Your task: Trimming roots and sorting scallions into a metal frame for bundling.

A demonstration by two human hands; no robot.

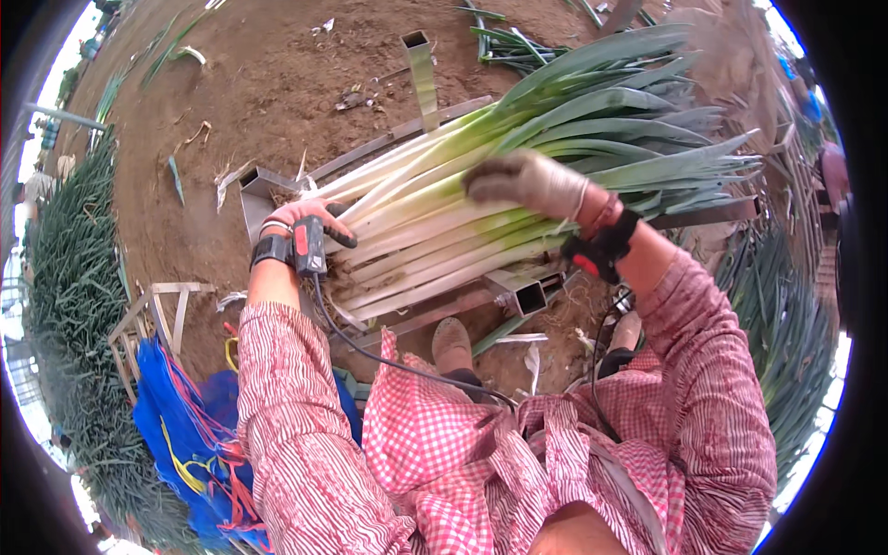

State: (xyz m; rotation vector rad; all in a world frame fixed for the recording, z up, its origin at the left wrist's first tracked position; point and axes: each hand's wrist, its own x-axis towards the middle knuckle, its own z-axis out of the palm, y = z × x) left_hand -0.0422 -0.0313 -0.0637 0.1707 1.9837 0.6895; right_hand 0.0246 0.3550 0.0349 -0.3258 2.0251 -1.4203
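A thick bundle of leeks (407, 213), white at the root ends and green toward the leaves, lies across a metal frame (407, 329). At the root ends on the left, my left hand (305, 222) touches the white stalks. It wears a glove with dark fingertips, and the fingers I can see are apart. My right hand (527, 182), also gloved, is over the middle of the bundle, where white turns to green. Its fingers are blurred, so their grip cannot be made out. Both wrists carry black straps with small devices.
Square metal posts (421, 79) rise at the frame's sides. Cut leaves (518, 46) lie on the soil beyond. Piled green stalks stand at the left (74, 277) and right (777, 324). A blue sheet with coloured ties (185, 435) is beside my left arm. My shoe (451, 344) is near the frame.
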